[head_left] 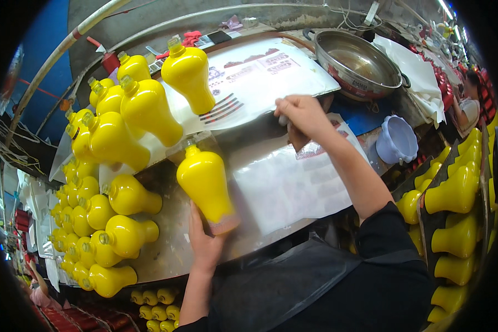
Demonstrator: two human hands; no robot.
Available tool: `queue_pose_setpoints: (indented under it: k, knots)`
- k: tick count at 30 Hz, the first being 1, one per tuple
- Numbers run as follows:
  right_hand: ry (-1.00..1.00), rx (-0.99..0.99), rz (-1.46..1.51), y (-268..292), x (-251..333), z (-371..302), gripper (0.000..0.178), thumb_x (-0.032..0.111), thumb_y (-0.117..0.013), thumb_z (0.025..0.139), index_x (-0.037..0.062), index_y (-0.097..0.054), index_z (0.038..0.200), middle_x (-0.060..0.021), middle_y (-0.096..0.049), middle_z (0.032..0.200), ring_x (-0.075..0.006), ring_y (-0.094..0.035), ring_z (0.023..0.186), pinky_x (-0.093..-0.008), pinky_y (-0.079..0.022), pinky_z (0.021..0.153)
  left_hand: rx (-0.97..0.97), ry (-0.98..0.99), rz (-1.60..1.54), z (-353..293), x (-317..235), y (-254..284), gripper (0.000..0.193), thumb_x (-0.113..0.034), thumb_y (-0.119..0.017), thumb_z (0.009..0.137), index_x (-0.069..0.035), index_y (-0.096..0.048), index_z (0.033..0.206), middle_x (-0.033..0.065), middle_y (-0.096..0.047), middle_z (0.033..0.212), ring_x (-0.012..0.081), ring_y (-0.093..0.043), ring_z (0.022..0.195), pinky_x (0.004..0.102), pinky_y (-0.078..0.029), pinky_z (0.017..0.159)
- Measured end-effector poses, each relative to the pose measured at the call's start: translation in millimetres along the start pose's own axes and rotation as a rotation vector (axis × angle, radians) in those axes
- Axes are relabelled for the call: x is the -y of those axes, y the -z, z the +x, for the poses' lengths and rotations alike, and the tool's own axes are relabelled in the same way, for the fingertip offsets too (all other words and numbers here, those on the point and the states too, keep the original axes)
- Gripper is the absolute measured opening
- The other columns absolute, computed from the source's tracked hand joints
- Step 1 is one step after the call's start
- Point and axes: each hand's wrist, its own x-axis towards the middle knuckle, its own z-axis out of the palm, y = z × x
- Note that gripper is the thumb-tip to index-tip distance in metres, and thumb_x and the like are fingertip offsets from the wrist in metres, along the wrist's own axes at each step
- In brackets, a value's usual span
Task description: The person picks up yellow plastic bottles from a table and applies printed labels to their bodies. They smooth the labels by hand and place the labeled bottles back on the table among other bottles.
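Observation:
My left hand (206,247) is closed around the lower end of a glossy yellow bottle (205,180), which leans with its clear glass neck pointing away from me. A reddish patterned band circles the bottle's base. To the right, my right hand (306,117) is closed, with a small brown flat piece (297,139) hanging below its fingers. Beneath that hand lies a clear-covered white sheet (293,191) with reddish printed patches at its far side. Farther back, a white board (260,83) carries printed decals and several dark strips. The fingers' exact grip on the brown piece is partly hidden.
Another yellow bottle (188,74) stands on the board's left part, and several more (152,108) crowd the left side. A large metal pan (359,61) and a lilac plastic basin (396,140) sit at the right. Racks of yellow bottles (454,188) and a person (470,105) are beyond.

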Motion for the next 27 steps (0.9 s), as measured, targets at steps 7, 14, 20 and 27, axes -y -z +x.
queue_pose_setpoints:
  k: [7,14,20,27]
  knots:
    - [0.252,-0.188,-0.788,10.4,-21.3,121.6,0.023,0.016,-0.065,0.086,0.0048,-0.077,0.102,-0.0229,-0.072,0.107,-0.0402,-0.069,0.102,-0.0475,-0.054,0.091,0.006,0.018,-0.018,0.4,5.1,0.8,0.108,-0.011,-0.092,0.075,0.0,-0.029,0.163,0.0169,-0.051,0.151,0.0264,-0.055,0.135,0.0383,-0.043,0.113]
    - [0.342,0.043,-0.776,-22.5,3.3,140.3,0.031,0.015,-0.067,0.087,0.0065,-0.076,0.115,-0.0185,-0.072,0.117,-0.0369,-0.067,0.112,-0.0458,-0.053,0.097,0.071,0.086,-0.076,4.2,3.4,2.9,0.11,-0.012,-0.091,0.077,0.0,-0.025,0.164,0.0152,-0.057,0.146,0.0257,-0.059,0.131,0.0372,-0.045,0.111]
    - [0.342,0.072,-0.657,-26.1,15.7,98.8,0.025,0.021,-0.064,0.09,0.0032,-0.079,0.101,-0.0203,-0.074,0.093,-0.0373,-0.072,0.09,-0.0449,-0.056,0.084,0.077,0.11,-0.171,0.3,7.2,1.4,0.108,-0.007,-0.088,0.079,-0.002,-0.022,0.165,0.0145,-0.047,0.156,0.0252,-0.05,0.14,0.0374,-0.04,0.116]
    - [0.262,-0.126,-0.573,37.3,-36.2,15.9,0.028,0.024,-0.063,0.089,0.0008,-0.077,0.094,-0.0215,-0.072,0.088,-0.0395,-0.07,0.083,-0.0458,-0.055,0.078,0.051,0.1,-0.29,-2.0,7.3,-5.6,0.108,-0.001,-0.085,0.081,-0.004,-0.018,0.167,0.0131,-0.036,0.165,0.0246,-0.04,0.148,0.0372,-0.034,0.12]
